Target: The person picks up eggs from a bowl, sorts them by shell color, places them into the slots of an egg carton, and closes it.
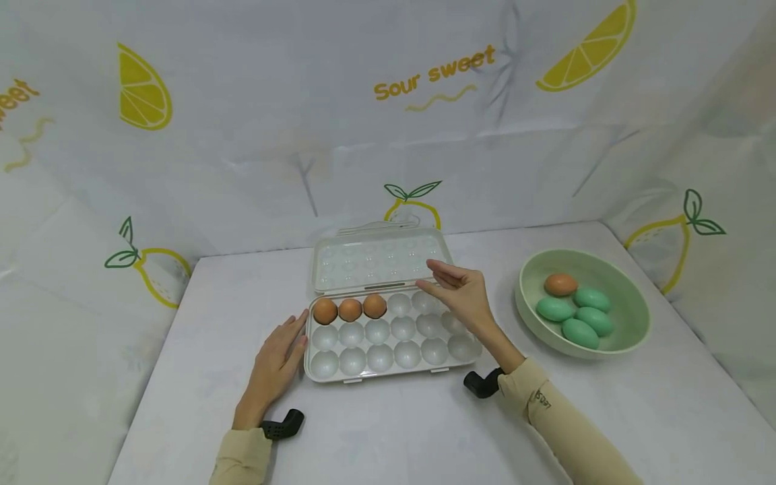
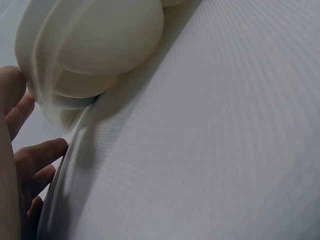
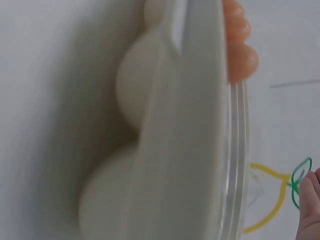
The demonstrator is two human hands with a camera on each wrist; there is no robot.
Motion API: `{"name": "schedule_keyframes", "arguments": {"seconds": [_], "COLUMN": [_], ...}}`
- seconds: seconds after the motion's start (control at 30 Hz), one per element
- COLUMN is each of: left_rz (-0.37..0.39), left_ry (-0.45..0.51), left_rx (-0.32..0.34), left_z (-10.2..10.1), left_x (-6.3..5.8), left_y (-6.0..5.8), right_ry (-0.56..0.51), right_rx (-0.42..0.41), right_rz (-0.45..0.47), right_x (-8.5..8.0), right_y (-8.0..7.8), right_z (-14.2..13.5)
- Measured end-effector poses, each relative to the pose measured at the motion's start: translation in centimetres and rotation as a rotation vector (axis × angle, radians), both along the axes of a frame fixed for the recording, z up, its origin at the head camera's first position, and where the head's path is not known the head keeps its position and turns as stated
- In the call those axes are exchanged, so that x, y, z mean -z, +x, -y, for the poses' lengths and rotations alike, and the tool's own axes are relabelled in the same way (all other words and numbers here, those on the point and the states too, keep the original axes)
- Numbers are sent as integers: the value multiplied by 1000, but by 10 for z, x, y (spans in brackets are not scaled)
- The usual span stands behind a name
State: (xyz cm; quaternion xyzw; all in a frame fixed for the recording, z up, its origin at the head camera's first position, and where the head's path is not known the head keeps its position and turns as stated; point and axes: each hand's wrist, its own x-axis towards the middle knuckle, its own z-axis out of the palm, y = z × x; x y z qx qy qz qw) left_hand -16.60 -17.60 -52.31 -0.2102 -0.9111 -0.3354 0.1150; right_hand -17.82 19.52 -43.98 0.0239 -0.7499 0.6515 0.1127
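A pale egg tray, its clear lid folded back, has three brown eggs at the left end of its far row; its other cups are bare. Beside the tray's left end rests my left hand, with its fingers touching the edge. In the left wrist view, those fingers spread next to the tray's rounded cups. Over the tray's far right side is my right hand, thumb and fingertips apart and nothing between them. The right wrist view looks along the tray's side.
Right of the tray, a light green bowl holds one brown egg and several green eggs. A white cloth covers the table, and a lemon-printed sheet hangs behind.
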Motion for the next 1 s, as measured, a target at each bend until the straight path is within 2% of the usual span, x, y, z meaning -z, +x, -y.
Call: {"name": "schedule_keyframes", "arguments": {"seconds": [0.27, 0.47, 0.7, 0.83, 0.93, 1.0], "left_rz": [-1, 10, 16, 22, 23, 19], "left_ry": [6, 2, -6, -6, -9, -12], "left_rx": [5, 3, -4, -5, -6, -6], "left_z": [-1, -1, 1, 0, -1, -1], "left_x": [-2, -1, 1, 2, 1, 0], "left_y": [0, 0, 0, 1, 1, 1], "right_ry": [47, -13, 26, -28, -51, 4], "right_rx": [69, 107, 138, 165, 197, 212], "right_rz": [-7, 17, 28, -25, -22, -3], "right_x": [-17, -27, -24, -18, -16, -15], "right_y": [4, 11, 21, 27, 34, 39], "right_z": [-54, -81, -116, -139, -157, -169]}}
